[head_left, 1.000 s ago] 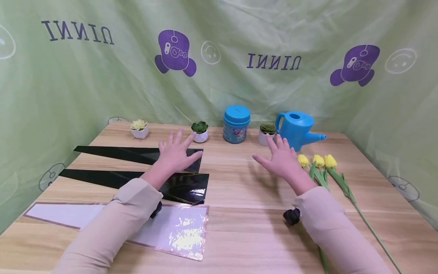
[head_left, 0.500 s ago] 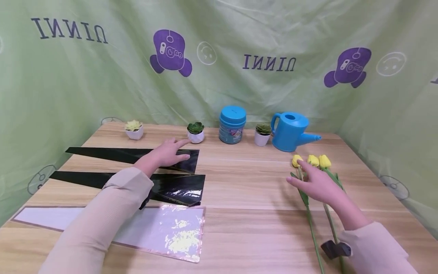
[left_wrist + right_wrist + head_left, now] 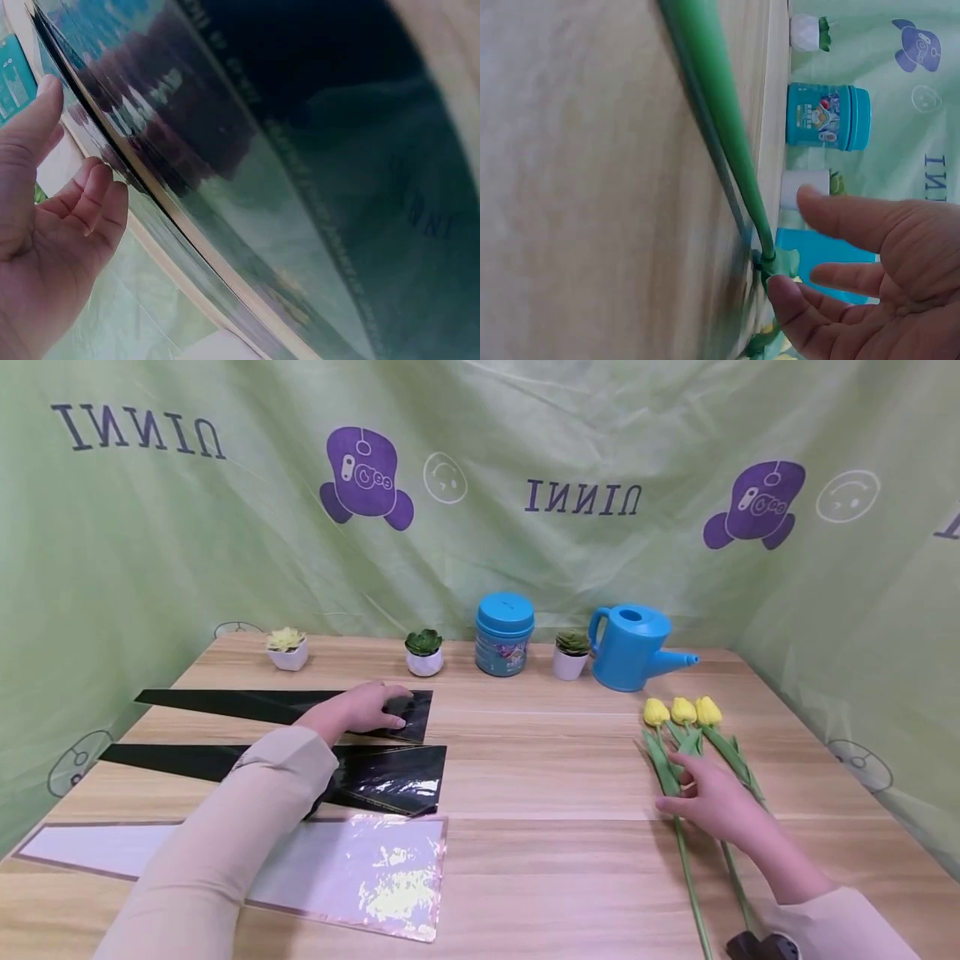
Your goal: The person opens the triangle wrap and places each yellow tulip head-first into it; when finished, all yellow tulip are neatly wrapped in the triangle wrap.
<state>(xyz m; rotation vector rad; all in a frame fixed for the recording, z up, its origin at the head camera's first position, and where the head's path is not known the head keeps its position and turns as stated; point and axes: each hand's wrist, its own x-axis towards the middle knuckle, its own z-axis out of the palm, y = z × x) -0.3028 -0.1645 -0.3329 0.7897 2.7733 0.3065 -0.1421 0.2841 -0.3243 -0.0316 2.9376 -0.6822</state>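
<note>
My left hand [image 3: 366, 706] is low over the wide end of the farther black flower sleeve [image 3: 417, 714], a glossy tapered sheet. In the left wrist view its thumb and bent fingers [image 3: 97, 199] are spread apart close to the sheet edges. A second black sleeve [image 3: 408, 774] lies nearer, and a white one with a pinkish border [image 3: 375, 868] nearest. On the right, my right hand [image 3: 716, 802] reaches over three yellow artificial tulips [image 3: 682, 711], at their leaves. The right wrist view has a green stem [image 3: 731, 135] beside its parted thumb and fingers.
Along the back stand a pale succulent pot [image 3: 288, 652], a green succulent pot [image 3: 424, 656], a blue lidded tub [image 3: 504, 639], another succulent pot [image 3: 570, 660] and a blue watering can [image 3: 630, 647]. A green printed curtain [image 3: 480, 552] hangs behind the wooden table [image 3: 547, 877].
My right hand has moved right and nearer, from open table to the tulips' leaves. The left hand has come lower and slightly nearer over the far black sleeve, its fingers less spread.
</note>
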